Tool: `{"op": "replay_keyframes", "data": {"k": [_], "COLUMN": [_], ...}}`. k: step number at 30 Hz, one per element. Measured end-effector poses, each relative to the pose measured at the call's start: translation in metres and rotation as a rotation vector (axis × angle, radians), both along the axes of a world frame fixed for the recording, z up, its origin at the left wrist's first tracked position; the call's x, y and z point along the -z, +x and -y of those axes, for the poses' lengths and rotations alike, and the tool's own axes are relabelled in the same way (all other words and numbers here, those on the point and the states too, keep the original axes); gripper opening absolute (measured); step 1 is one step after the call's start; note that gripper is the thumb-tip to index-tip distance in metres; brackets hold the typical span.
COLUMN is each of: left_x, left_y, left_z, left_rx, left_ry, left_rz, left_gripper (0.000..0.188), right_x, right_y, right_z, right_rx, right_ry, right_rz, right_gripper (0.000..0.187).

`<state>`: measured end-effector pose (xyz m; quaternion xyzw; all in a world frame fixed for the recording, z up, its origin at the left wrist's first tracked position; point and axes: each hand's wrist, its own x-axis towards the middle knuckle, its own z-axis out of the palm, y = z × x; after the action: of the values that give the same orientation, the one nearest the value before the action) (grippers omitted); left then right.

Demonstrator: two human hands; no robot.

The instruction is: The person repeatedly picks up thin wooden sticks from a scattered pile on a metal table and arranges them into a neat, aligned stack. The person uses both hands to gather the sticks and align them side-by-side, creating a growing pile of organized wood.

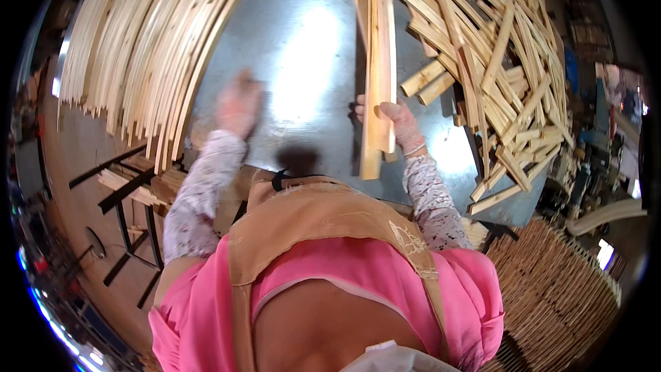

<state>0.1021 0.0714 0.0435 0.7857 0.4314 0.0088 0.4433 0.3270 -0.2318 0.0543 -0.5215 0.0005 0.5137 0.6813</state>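
My right hand is closed round a few long wooden strips, its thumb on top and fingertips showing at their left side. These strips point away from me across the grey metal tabletop. Motion smears my left hand, so its fingers cannot be made out; it is over the table's left part, apart from the held strips. Nearest to it is a row of long pale wooden strips, laid side by side with uneven near ends.
A jumbled heap of wooden pieces covers the table's right side, some jutting over its edge. Stacked wood stands at the lower right. Black metal legs of a stand are below the row on the left.
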Motion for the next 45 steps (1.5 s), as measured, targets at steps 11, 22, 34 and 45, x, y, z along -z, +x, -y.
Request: {"op": "replay_keyframes", "data": {"k": [11, 22, 34, 45], "left_x": [0.085, -0.02, -0.042, 0.017], "left_y": [-0.036, -0.12, -0.208, -0.256], "left_z": [-0.008, -0.109, -0.266, -0.417], "left_rx": [-0.213, -0.17, -0.031, 0.068], "left_ry": [-0.852, -1.011, -0.362, 0.538], "left_rz": [0.306, 0.745, 0.291, -0.43], "left_gripper": [0.058, 0.106, 0.076, 0.071], "right_x": [0.058, 0.117, 0.075, 0.046], "right_y": [-0.118, -0.238, -0.031, -0.21], "right_z": [-0.163, -0.321, -0.051, -0.347], "right_rx": [-0.265, -0.793, -0.167, -0.984], "right_ry": [-0.346, -0.163, -1.352, -0.59], "right_rz": [0.805, 0.581, 1.192, 0.989], "right_gripper": [0.051, 0.078, 0.084, 0.115]}}
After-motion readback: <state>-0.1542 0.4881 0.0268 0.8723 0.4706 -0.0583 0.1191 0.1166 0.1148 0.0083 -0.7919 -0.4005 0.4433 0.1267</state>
